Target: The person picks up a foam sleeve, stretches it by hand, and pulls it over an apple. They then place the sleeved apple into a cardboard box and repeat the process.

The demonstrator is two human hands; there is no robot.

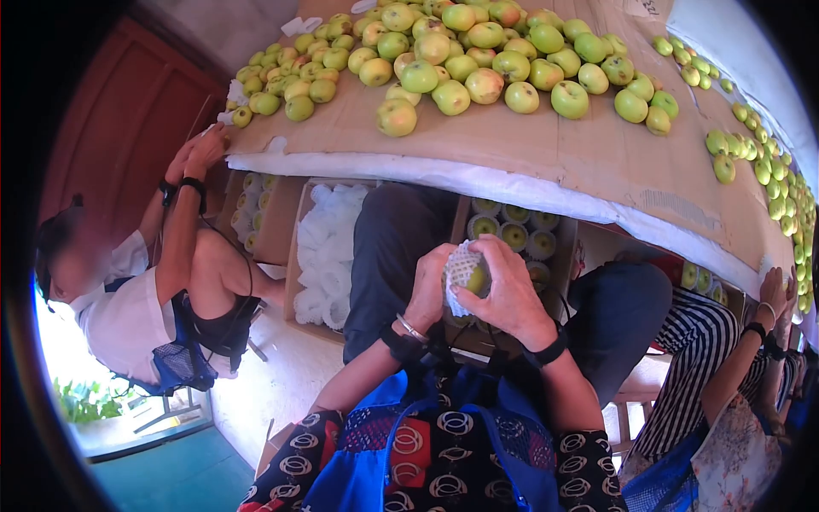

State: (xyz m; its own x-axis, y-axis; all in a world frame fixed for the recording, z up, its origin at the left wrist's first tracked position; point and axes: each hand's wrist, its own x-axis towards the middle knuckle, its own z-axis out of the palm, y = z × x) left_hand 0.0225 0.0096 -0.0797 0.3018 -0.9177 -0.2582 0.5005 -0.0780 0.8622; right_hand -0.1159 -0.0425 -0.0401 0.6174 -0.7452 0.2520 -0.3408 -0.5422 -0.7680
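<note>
Both hands are closed around one apple (478,279) in front of the lap. The left hand (429,290) cups it from the side and the right hand (512,294) wraps over it, pulling a white foam net (461,266) around the fruit, probably as padding. Just beyond stand boxes: one (516,235) with netted apples in rows, one with loose nets (328,247). Further, the table (580,162) carries many bare green apples (461,51), within reach. Other people work at both sides.
</note>
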